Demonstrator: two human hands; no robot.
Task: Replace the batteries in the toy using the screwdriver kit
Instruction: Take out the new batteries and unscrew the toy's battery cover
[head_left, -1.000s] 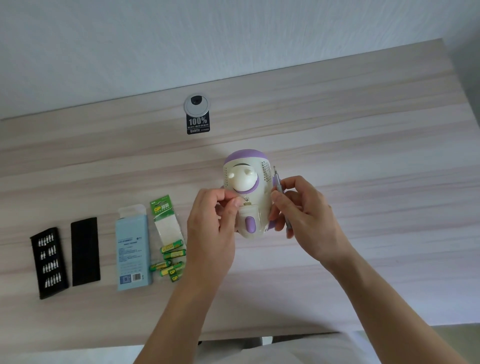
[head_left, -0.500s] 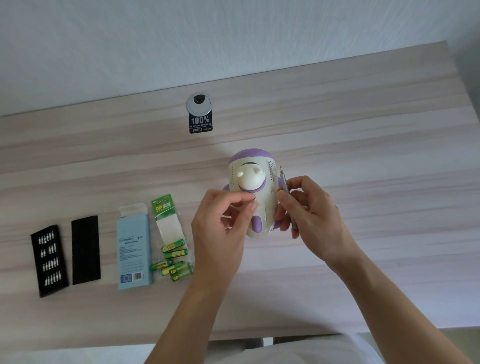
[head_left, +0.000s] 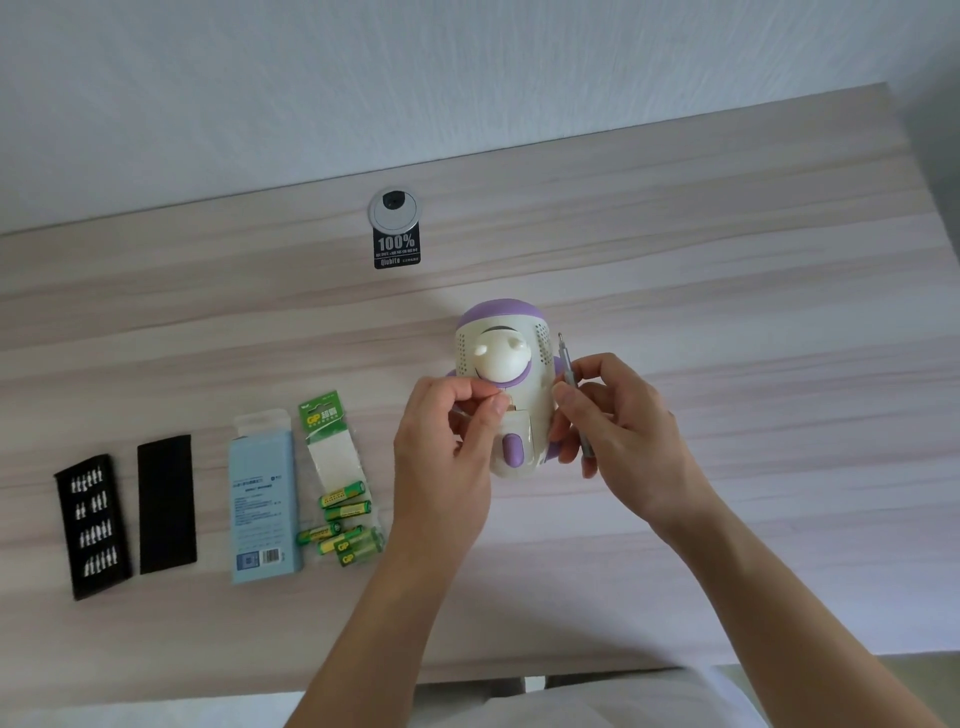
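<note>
The toy (head_left: 506, 387), a cream body with a purple cap, was held above the table (head_left: 727, 312), its long axis running away from the person with the capped end pointing toward the grommet (head_left: 395, 210) at the table's far edge. The right hand (head_left: 618, 431) was closed around the toy's right flank and also clamped the screwdriver (head_left: 567, 364) against it, tip pointing away from the person (parked there, probably, to free the fingertips). The left hand (head_left: 452, 441) pinched at a spot just above the purple button (head_left: 512, 451), likely a screw or the compartment cover; what it held was too small to tell. Left of the toy lay the batteries (head_left: 343, 525), then a blue box (head_left: 265, 499), then the bit tray (head_left: 93, 525) farthest out, all within reach.
</note>
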